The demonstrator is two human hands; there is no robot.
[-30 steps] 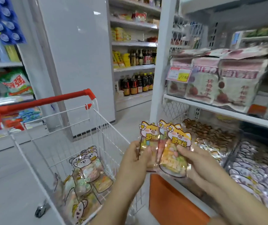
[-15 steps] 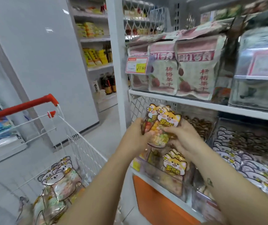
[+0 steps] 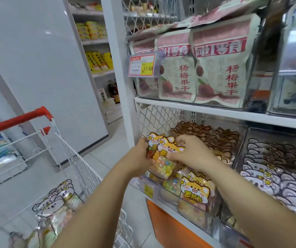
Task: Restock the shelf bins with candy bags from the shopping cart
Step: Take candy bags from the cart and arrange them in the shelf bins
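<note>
Where the white steel shelf post (image 3: 118,68) meets the lower shelf, the person holds a small stack of glossy clear-plastic candy bags with die-cut orange-and-cream cartoon puppy tops (image 3: 163,153), the see-through bellies packed with pastel pellets. The stack hangs over the leftmost clear plastic shelf bin (image 3: 170,197), just above the matching puppy-topped bag standing upright at the bin's front (image 3: 195,192).

The left hand (image 3: 140,156) wraps the stack's left edge, fingers curled behind the film. The right hand (image 3: 192,153) grips from the right, thumb laid across the front and fingers hooked over the top corner. Both forearms reach in from below, nearly level, wrists close together.

Beside that bin, crinkly bags with scalloped brown tops (image 3: 206,135) are packed in tight rows. On the shelf above stand matte cream-and-pink pouches printed with red fruit (image 3: 215,68), flat-fronted and softly creased, with a yellow-and-red price card (image 3: 141,66) clipped at their left.

To the left sits the white wire shopping cart with a red plastic handle (image 3: 82,169); inside it lie shiny bags with pale bear-shaped tops (image 3: 59,203), heaped loosely against the mesh.
</note>
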